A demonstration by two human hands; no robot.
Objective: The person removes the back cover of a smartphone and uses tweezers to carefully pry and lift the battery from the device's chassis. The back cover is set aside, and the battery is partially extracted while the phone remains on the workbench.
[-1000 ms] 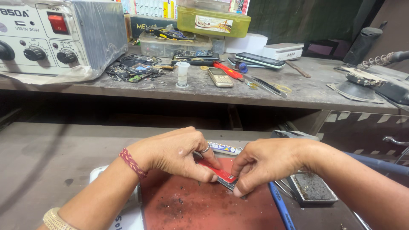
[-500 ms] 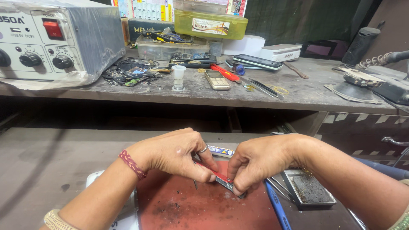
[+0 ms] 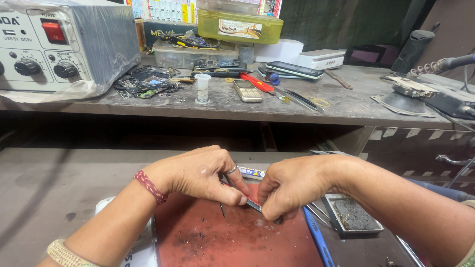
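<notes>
Both hands pinch one small red-edged device over the red mat: left hand presses a thin probe beside it, right hand clamps its other end. Mid-pry, I judge; next needs steady leverage

Two hands, left hand and right hand, at lower centre. One red mat. One metal tray, lower right. Upper frame: one grey power unit, two plastic boxes, two phones.
</notes>
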